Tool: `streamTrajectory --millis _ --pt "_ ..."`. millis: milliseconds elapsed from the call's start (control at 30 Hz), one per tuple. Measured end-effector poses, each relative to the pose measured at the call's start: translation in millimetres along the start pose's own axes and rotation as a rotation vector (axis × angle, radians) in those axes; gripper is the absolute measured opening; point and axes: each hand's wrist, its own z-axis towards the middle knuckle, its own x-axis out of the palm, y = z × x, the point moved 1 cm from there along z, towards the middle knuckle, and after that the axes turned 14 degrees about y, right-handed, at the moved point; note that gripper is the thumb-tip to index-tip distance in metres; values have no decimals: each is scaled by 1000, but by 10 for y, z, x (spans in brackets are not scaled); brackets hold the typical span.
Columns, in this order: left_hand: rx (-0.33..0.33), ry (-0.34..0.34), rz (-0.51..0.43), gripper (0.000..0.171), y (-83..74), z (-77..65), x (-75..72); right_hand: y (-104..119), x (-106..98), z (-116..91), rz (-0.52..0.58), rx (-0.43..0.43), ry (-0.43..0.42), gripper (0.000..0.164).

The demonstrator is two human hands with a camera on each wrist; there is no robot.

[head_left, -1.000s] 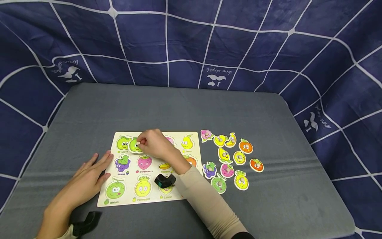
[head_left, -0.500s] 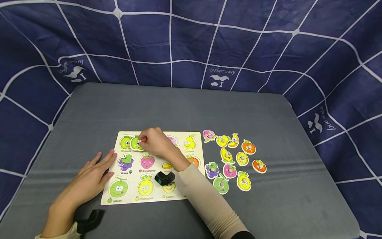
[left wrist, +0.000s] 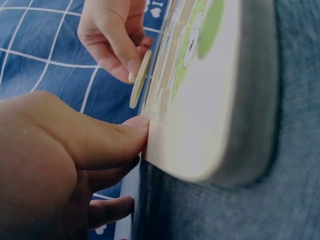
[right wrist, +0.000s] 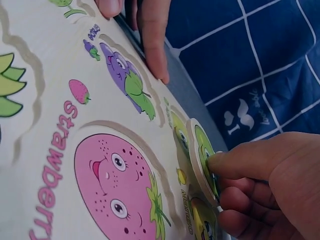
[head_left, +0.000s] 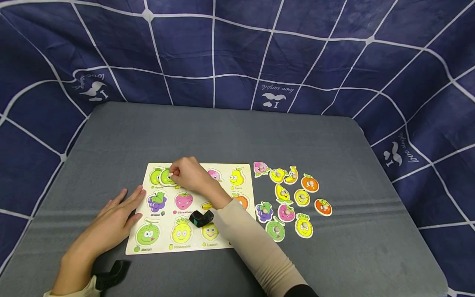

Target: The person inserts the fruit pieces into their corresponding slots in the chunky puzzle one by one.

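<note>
A pale wooden fruit puzzle board [head_left: 165, 233] lies on the grey table. At its upper left, my right hand [head_left: 193, 177] pinches the small knob of a green apple puzzle piece [right wrist: 202, 145]. That piece is tilted and overlaps the right part of the printed apple recess [head_left: 154, 176]; the mango picture beside it is mostly covered by the hand. My left hand [head_left: 111, 218] rests at the board's left edge with its fingers extended. In the left wrist view, the left thumb [left wrist: 120, 140] touches the board's edge.
Right of the board lie several loose knobbed fruit pieces, among them a grape piece [head_left: 264, 212], a melon piece [head_left: 275, 229], a pineapple piece [head_left: 304, 226] and a peach piece [head_left: 261, 168]. A dark blue checked cloth [head_left: 237, 53] hangs behind the table.
My right hand has shifted slightly left with the apple piece, which now covers more of the apple recess. The left hand stays at the board's edge. The head view has shifted a little.
</note>
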Motion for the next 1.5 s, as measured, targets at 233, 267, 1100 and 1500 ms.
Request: streamTrajectory --millis 233,267,1100,1500 --pt "-5 1 5 59 -4 8 -6 39 16 41 -7 5 17 8" --pt "-4 1 4 59 -5 6 -7 47 17 48 -9 5 21 8" --pt "-7 6 -1 59 -6 -3 -14 114 82 231 -36 21 47 10" --pt "-24 16 0 60 -15 2 -17 135 101 274 -64 41 55 8"
